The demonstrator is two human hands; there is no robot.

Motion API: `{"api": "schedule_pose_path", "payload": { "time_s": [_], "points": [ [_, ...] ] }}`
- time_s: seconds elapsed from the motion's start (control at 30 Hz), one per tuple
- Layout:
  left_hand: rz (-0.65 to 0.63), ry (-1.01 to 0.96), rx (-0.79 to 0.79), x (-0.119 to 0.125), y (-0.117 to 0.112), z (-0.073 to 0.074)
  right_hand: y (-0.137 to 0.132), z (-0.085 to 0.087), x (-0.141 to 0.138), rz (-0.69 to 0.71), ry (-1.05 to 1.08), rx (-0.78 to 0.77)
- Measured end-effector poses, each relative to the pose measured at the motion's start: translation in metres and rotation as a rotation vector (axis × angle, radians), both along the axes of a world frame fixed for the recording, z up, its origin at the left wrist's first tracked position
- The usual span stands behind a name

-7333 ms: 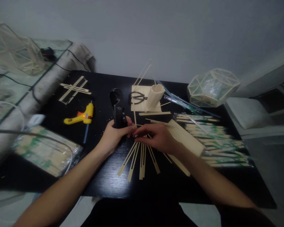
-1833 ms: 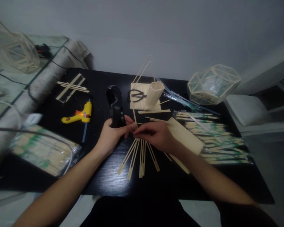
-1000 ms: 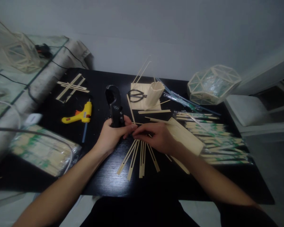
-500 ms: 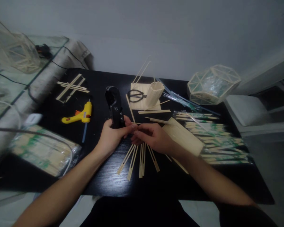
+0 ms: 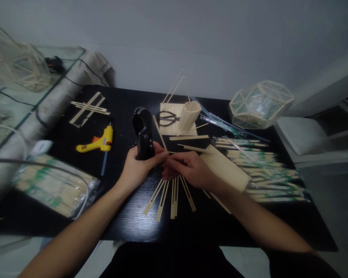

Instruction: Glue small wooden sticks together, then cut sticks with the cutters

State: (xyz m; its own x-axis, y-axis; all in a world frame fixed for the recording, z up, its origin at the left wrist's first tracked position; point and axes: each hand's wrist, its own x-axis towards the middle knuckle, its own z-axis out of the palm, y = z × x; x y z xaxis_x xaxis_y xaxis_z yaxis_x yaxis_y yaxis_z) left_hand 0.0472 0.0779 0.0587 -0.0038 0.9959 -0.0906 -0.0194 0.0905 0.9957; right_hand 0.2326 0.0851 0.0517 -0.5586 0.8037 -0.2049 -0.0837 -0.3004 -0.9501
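The black surface (image 5: 124,220) filled most of the scene in front of the person. On its left edge lay a clear bag of sticks (image 5: 55,185), and at the far right corner stood a faceted stick-frame lantern (image 5: 261,104). Below it lay a spread of green-wrapped chopsticks (image 5: 263,170), with a flat wooden panel (image 5: 226,168) just beside them. Near the middle of the surface the left hand (image 5: 140,168) was wrapped tight round the handles of a black cutter (image 5: 143,133), which stood upright with its head pointing away. The right hand (image 5: 191,170) met it fingertip to fingertip, its fingers drawn together and pinching the near end of a thin stick (image 5: 159,131). This stick slanted up just beside the cutter. A fan of loose sticks (image 5: 171,195) lay under both hands. To the left lay a yellow glue gun (image 5: 97,143), well apart from the hands.
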Motion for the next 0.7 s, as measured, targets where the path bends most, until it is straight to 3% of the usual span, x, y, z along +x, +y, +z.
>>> {"api": "schedule_pose_path", "payload": {
  "time_s": [0.17, 0.23, 0.33, 0.43, 0.7],
  "points": [
    [0.058, 0.122, 0.102, -0.018, 0.013, -0.001, 0.012, 0.014, 0.013, -0.027, 0.014, 0.033],
    [0.068, 0.335, 0.159, -0.026, 0.019, -0.007, 0.017, 0.020, 0.019, -0.044, 0.016, 0.047],
    [-0.024, 0.663, 0.240, -0.033, 0.024, -0.013, 0.022, 0.028, 0.027, -0.045, 0.021, 0.074],
    [-0.108, 0.841, 0.325, -0.036, 0.025, -0.013, 0.025, 0.034, 0.034, -0.020, 0.023, 0.099],
    [-0.303, 0.820, 0.433, -0.036, 0.022, -0.005, 0.022, 0.038, 0.037, 0.140, 0.015, 0.093]
  ]
}}
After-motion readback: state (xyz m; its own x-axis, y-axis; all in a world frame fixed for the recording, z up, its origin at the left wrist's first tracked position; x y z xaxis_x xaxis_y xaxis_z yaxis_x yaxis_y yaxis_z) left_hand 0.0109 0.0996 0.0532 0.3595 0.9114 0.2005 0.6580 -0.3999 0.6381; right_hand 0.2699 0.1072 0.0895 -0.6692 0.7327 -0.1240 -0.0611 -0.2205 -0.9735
